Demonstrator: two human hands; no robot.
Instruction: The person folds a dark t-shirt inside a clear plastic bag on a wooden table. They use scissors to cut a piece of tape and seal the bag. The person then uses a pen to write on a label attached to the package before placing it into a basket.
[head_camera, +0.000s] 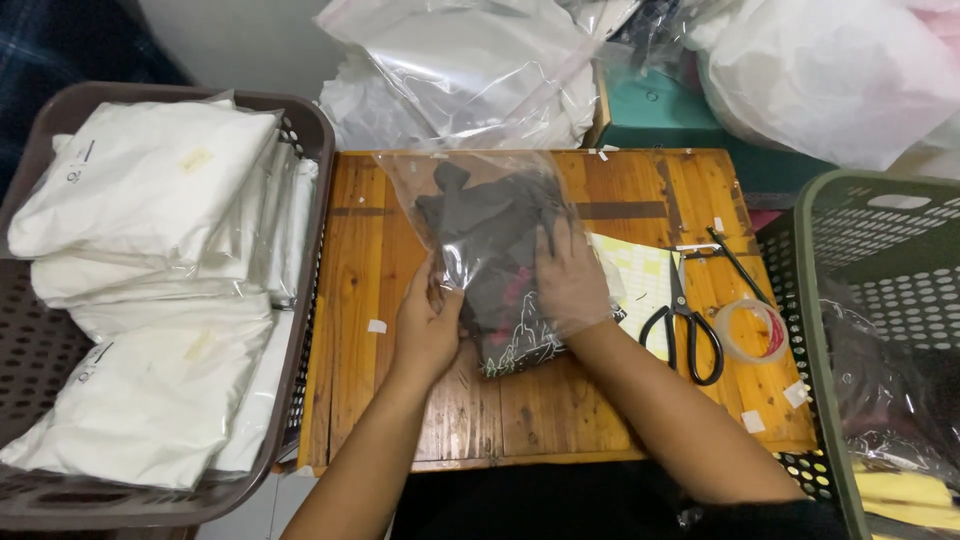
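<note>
Counter's pretty boxed in, both sides

Baskets (300, 250) (815, 330) hug the counter's (480, 420) left and right edges; scissors (685, 325) and tape roll (750, 330) clutter the right side, near edge and left strip open.

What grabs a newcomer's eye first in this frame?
Dead centre on the small wooden table, the left hand grips a clear plastic bag while the right hand pushes a folded dark garment inside it. To the left, a brown basket holds bagged white garments; black-handled scissors lie right of the hands.
</note>
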